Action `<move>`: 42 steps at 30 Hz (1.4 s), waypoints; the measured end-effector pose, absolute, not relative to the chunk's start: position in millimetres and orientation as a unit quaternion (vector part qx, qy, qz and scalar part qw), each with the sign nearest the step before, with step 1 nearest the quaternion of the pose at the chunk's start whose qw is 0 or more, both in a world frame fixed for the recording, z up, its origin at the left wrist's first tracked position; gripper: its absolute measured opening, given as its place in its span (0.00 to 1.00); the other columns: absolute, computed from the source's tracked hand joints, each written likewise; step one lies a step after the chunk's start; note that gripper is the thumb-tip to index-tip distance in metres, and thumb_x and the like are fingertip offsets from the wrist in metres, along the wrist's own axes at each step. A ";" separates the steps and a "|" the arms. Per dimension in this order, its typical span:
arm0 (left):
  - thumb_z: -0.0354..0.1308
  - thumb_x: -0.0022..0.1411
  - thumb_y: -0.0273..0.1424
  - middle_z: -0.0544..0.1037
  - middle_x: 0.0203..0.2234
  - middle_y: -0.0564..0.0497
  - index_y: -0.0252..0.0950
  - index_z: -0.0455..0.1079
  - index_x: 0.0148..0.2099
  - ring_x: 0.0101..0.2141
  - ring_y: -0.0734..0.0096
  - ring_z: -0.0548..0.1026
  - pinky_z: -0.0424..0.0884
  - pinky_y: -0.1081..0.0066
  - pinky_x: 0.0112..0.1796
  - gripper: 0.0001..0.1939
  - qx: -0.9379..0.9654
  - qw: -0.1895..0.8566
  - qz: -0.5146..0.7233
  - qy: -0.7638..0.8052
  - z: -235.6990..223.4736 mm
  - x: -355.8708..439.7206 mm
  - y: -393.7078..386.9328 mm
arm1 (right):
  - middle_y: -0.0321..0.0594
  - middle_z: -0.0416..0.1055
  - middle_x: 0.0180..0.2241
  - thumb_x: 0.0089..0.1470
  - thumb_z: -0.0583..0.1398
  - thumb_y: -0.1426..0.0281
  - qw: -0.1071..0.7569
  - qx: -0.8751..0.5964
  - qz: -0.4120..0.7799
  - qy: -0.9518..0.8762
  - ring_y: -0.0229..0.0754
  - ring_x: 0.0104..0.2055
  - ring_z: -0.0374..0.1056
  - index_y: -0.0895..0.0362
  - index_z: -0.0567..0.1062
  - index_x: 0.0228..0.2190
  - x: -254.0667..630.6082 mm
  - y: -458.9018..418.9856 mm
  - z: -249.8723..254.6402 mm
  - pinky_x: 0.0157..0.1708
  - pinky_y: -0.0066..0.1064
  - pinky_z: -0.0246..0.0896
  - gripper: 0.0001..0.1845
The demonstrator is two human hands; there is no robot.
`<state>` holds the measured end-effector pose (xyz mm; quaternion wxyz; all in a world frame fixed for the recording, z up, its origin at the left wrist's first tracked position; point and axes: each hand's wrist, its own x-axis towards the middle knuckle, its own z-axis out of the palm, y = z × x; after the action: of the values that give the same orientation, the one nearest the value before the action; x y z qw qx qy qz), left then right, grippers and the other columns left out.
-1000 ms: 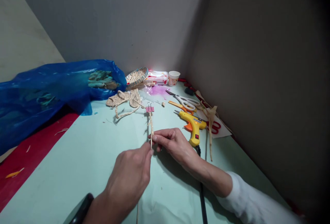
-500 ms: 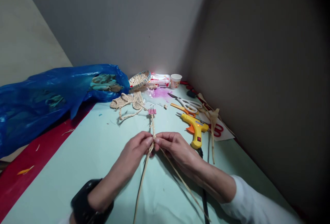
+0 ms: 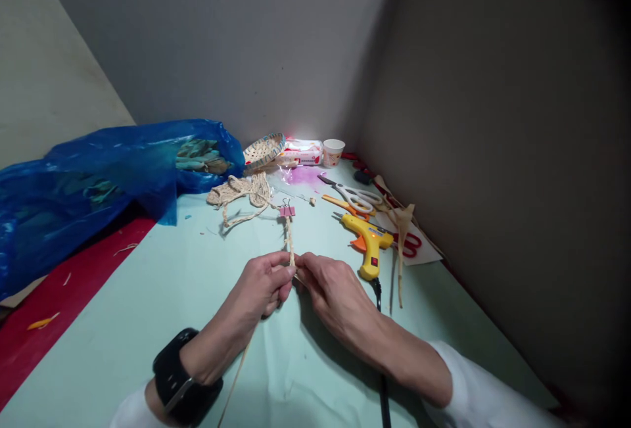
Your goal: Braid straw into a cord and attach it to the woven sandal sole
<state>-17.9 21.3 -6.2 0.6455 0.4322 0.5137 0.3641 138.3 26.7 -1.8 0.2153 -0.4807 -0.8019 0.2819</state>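
Observation:
A thin plaited straw cord [image 3: 290, 240] runs across the pale green table [image 3: 162, 303] from a pink binder clip [image 3: 286, 210] toward me. My left hand [image 3: 261, 286] pinches the near end of the plait, fingers closed on the strands. My right hand [image 3: 330, 290] meets it from the right and is also closed on the strands. A loose straw strand [image 3: 235, 379] trails back under my left wrist, which wears a black watch [image 3: 180, 379].
A yellow glue gun [image 3: 369, 244] with a black cable lies just right of my hands. Behind are white scissors [image 3: 355, 196], red scissors [image 3: 411, 244], a coiled straw braid [image 3: 241, 194], a woven basket [image 3: 263, 149], a paper cup [image 3: 333, 150] and a blue plastic bag [image 3: 108, 178].
My left hand moved forward to join the right at the plait's end. The loose strands that fanned out toward me half a second ago are now gathered, with one trailing under my left wrist.

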 end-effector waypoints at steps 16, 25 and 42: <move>0.57 0.57 0.34 0.61 0.14 0.59 0.33 0.68 0.29 0.17 0.82 0.50 0.43 0.75 0.19 0.09 0.410 0.628 0.406 0.522 -12.7 -15.2 14.0 | 0.40 0.66 0.21 0.56 0.52 0.81 0.285 -0.331 -0.105 -0.893 0.42 0.24 0.54 0.60 0.71 0.25 134.2 15.4 -16.5 0.27 0.35 0.43 0.12; 0.59 0.57 0.33 0.64 0.19 0.58 0.32 0.69 0.34 0.17 0.83 0.54 0.46 0.77 0.19 0.08 0.384 0.646 0.422 0.507 -8.5 -19.9 9.7 | 0.40 0.75 0.33 0.62 0.53 0.68 0.355 -0.404 0.260 -0.802 0.39 0.35 0.67 0.58 0.74 0.34 142.8 28.5 4.8 0.36 0.30 0.57 0.11; 0.49 0.61 0.29 0.60 0.11 0.64 0.40 0.58 0.36 0.15 0.76 0.57 0.53 0.74 0.19 0.01 0.530 0.531 0.351 0.560 -0.1 -20.3 2.6 | 0.29 0.55 0.17 0.64 0.49 0.63 0.210 -0.426 0.387 -0.790 0.32 0.22 0.50 0.57 0.61 0.19 136.5 40.3 -7.6 0.24 0.27 0.42 0.22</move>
<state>-20.3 2.6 -0.1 0.5313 0.5301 0.5597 0.3513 136.5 40.3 -7.6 0.2097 -0.4264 -0.7904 0.3866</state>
